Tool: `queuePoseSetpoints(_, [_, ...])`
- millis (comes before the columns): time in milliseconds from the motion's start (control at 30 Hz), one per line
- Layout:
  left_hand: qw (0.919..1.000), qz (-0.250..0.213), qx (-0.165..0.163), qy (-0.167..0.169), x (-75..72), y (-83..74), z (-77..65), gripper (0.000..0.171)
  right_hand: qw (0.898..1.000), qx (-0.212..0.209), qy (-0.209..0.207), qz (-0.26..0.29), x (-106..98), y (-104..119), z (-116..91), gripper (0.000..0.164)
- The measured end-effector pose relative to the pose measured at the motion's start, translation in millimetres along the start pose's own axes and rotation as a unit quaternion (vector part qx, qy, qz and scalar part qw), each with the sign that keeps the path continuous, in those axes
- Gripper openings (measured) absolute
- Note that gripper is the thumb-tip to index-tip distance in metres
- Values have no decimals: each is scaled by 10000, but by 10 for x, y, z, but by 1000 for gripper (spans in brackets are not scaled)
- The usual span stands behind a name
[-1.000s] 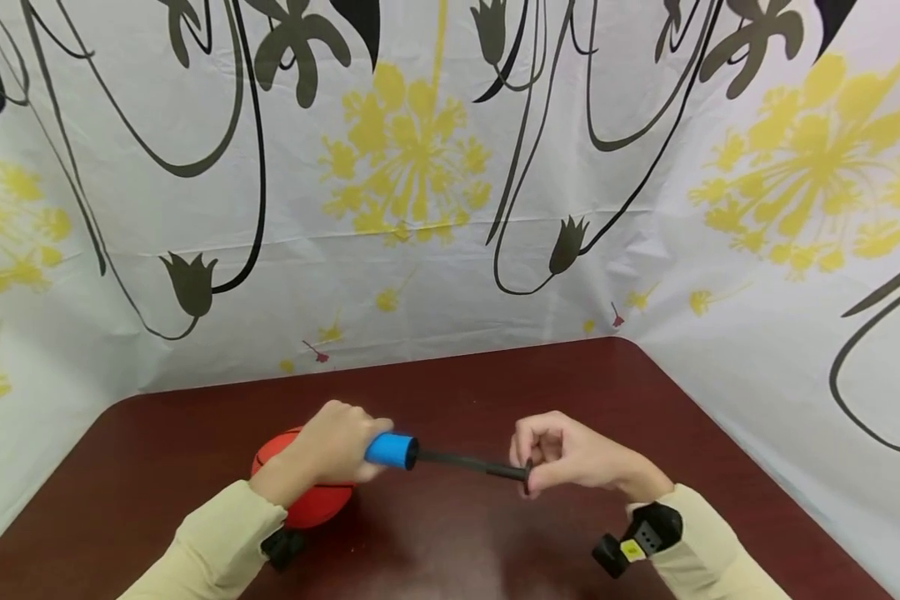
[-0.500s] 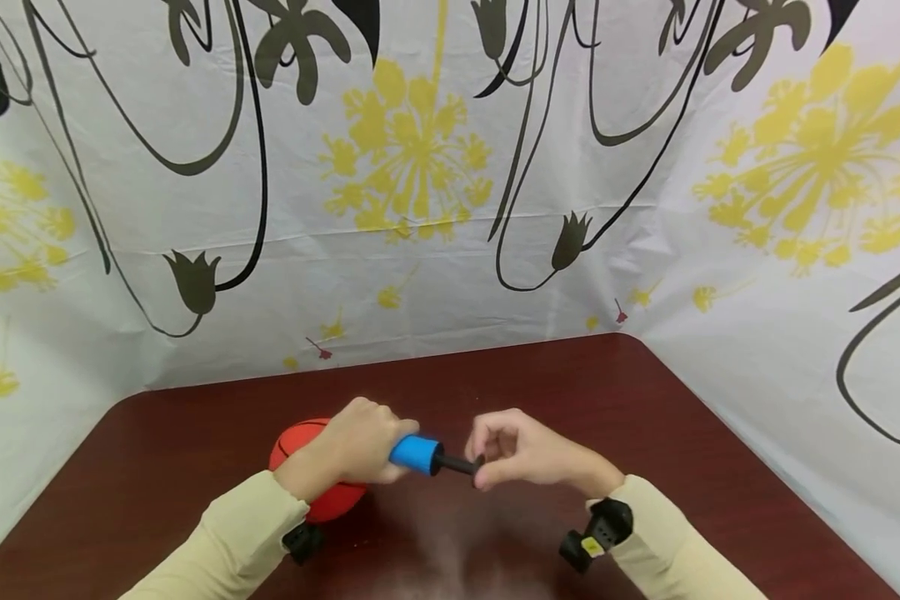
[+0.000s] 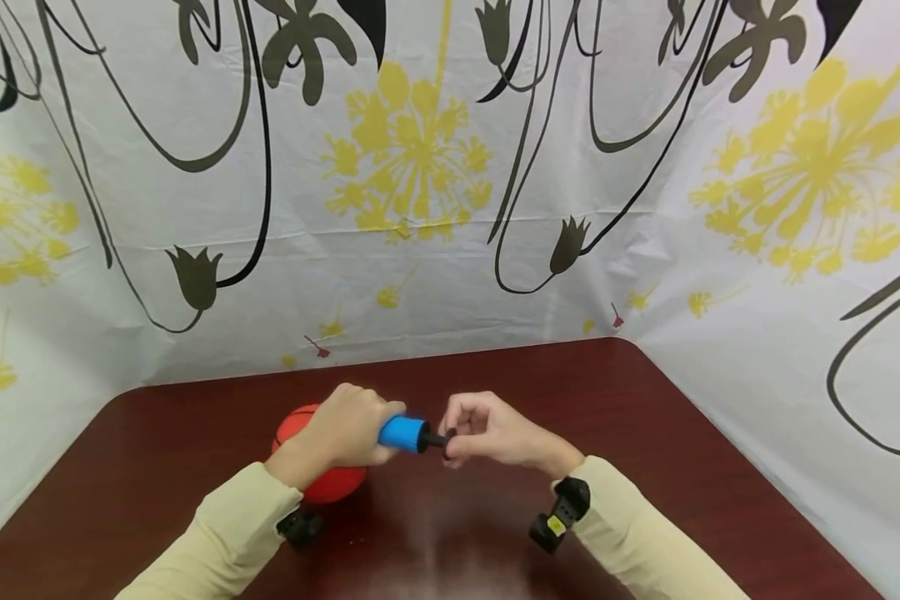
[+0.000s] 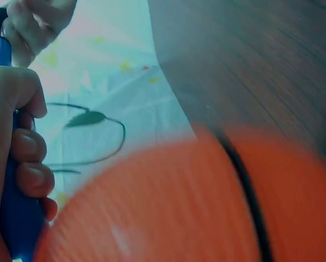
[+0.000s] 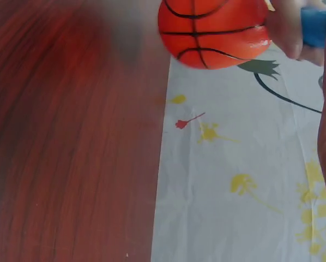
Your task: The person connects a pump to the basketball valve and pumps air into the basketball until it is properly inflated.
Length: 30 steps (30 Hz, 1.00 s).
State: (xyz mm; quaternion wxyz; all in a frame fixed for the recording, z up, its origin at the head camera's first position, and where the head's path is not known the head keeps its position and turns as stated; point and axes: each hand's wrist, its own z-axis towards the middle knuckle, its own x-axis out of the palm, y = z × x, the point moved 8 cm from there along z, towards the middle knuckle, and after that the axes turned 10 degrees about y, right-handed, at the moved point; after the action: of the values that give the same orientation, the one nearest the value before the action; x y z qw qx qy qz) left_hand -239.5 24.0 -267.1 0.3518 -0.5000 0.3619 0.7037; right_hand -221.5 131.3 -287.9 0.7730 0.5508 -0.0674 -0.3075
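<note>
A small blue hand pump [image 3: 403,433] with a black plunger rod lies across the middle of the head view. My left hand [image 3: 348,429] grips its blue barrel, fingers wrapped round it in the left wrist view. At the rod's end, my right hand [image 3: 498,433] pinches the dark handle between thumb and fingers. Only a short length of rod shows between barrel and handle. An orange-red toy basketball [image 3: 337,485] with black lines sits behind and below the left hand, partly covered by it. Whether the pump's far end joins the ball is hidden.
The dark red-brown table [image 3: 540,375] extends under both hands. A white cloth [image 3: 420,308] with yellow and grey plant prints hangs along its back and sides. Black wrist cameras are strapped to both forearms.
The right hand has moved left towards the left hand, pushing the long-drawn rod mostly into the barrel. Left hand and ball shifted slightly right, then slightly back and up.
</note>
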Motion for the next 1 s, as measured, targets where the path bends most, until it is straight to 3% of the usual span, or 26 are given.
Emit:
queuePoseSetpoints(167, [9997, -176, 55, 159, 85, 34, -85, 24, 9992, 343, 121, 154, 28, 15, -61, 22])
queuePoseSetpoints(400, [9992, -138, -154, 347, 87, 167, -162, 25, 9954, -143, 443, 836, -28, 254, -375, 17])
queuePoseSetpoints(600, [9977, -413, -195, 509, 34, 78, 37, 21, 9997, -170, 75, 183, -80, 91, -71, 22])
queuePoseSetpoints(733, [9973, -454, -200, 534, 38, 57, 78, 21, 9999, 12, -122, -104, -87, 25, 18, 24])
queuePoseSetpoints(867, [9965, -564, -134, 603, 77, 81, 33, 21, 9995, 90, -151, 264, -97, 64, -137, 15])
queuePoseSetpoints(1000, [9960, -476, -390, 647, 86, 207, -84, 22, 9966, -193, 84, 802, -112, 181, -356, 11])
